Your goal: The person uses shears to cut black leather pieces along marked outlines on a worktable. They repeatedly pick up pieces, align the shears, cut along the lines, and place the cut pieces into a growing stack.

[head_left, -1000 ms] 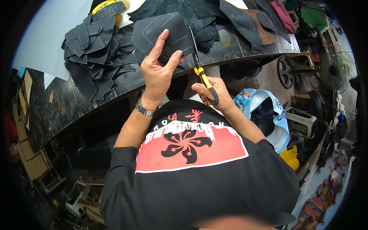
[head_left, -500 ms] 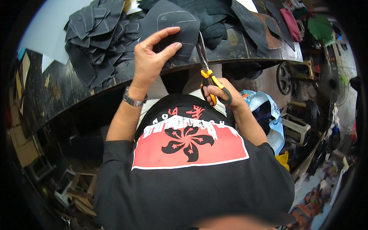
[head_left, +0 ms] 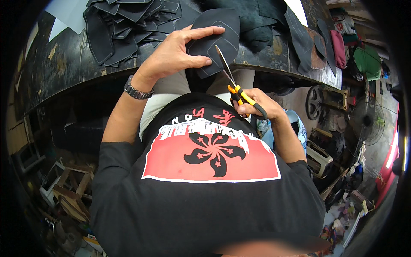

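My left hand (head_left: 171, 53) holds a flat black leather-like piece (head_left: 227, 37) by its left side. Thumb and forefinger lie spread on its face; the other fingers are hidden. Pale outlines are drawn on the piece, which hangs tilted at the table's near edge. In my right hand (head_left: 263, 103) is a pair of scissors (head_left: 225, 64) with yellow and black handles, my fingers wrapped round the grips. The blades point up and left, and the upper one lies across the piece's right part in view. Whether they are biting into it I cannot tell.
A pile of black cut pieces (head_left: 128, 17) lies on the worn dark table (head_left: 60, 68) to the left. Dark suede-like sheets (head_left: 254, 21) lie behind my work. More black pieces (head_left: 299, 43) hang over the right edge. A wooden stool (head_left: 75, 188) stands at lower left.
The black piece has turned and shifted right and down in view. The scissors' blades have come from beside its right edge to over its lower right part. The whole view has shifted too.
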Motion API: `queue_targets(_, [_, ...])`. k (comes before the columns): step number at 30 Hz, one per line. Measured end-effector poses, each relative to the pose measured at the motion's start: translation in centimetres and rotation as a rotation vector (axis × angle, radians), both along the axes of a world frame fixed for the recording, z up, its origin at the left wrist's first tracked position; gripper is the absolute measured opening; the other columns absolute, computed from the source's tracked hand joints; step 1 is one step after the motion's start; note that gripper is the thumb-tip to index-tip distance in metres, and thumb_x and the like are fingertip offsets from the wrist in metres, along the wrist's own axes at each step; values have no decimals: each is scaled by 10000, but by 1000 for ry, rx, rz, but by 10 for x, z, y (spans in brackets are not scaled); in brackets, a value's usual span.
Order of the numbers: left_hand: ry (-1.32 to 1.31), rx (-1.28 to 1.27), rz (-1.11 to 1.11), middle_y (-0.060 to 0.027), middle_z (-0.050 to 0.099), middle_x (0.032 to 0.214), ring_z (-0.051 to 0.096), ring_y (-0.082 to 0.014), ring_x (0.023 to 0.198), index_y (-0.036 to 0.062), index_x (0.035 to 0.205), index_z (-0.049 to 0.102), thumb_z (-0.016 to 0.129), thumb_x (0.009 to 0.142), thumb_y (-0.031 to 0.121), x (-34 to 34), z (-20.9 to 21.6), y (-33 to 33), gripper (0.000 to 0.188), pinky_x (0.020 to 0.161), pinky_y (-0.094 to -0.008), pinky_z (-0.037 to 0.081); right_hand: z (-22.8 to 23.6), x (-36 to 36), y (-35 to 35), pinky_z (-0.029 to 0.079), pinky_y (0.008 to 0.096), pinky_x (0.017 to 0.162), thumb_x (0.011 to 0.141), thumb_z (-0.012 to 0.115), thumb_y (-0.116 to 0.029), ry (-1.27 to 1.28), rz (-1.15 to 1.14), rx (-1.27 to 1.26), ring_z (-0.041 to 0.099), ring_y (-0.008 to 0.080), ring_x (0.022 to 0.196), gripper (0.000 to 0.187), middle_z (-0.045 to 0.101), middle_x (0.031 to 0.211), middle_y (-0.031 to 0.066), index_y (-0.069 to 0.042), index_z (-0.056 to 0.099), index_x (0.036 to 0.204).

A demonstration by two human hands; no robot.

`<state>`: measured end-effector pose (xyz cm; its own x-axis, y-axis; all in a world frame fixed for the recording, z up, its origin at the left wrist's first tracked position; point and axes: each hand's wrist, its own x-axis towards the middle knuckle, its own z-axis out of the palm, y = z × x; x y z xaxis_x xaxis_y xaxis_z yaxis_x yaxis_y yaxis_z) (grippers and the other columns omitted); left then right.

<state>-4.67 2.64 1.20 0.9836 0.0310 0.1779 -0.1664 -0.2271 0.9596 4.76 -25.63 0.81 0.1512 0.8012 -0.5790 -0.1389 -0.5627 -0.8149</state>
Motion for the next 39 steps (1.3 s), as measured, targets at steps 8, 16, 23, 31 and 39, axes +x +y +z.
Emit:
queue_targets(8, [-51, 54, -15, -89, 624, 1307, 576, -235, 1187, 110, 1331, 596, 778, 731, 161, 5, -7, 4, 630, 1194, -480, 102, 5, 3, 4, 401, 216, 577, 772, 770, -446, -43, 49, -7, 511, 70, 649, 473, 550, 717, -8, -17, 607, 884])
queue_targets(16, [-27, 71, -10, -87, 632, 1294, 581, -227, 1192, 116, 1337, 589, 787, 745, 182, 7, -9, 5, 628, 1195, -518, 65, 3, 1, 5, 396, 209, 532, 755, 781, -500, -4, -12, -40, 512, 68, 606, 541, 545, 686, -8, -4, 607, 885])
queue_targets(23, [-116, 70, 7, -151, 609, 1235, 606, -239, 1068, 176, 1371, 562, 798, 710, 108, 7, -9, 10, 704, 988, -319, 465, 4, 1, 2, 372, 216, 462, 761, 799, -428, -6, -54, -39, 493, 67, 493, 435, 525, 578, -11, -35, 616, 801])
queue_targets(31, [-70, 91, 0, -113, 596, 1309, 564, -233, 1171, 123, 1362, 568, 801, 728, 132, 7, -8, 15, 675, 1078, -333, 378, 10, -4, 3, 338, 214, 427, 769, 830, -348, -50, -84, -88, 476, 59, 454, 363, 519, 539, -23, -46, 637, 713])
queue_targets(39, [-5, 110, -81, -113, 589, 1329, 542, -219, 1219, 94, 1362, 565, 787, 751, 164, 6, -3, 29, 654, 1118, -334, 335, 8, -6, 2, 322, 207, 396, 766, 830, -287, -56, -101, -92, 449, 52, 418, 336, 491, 528, -34, -32, 613, 742])
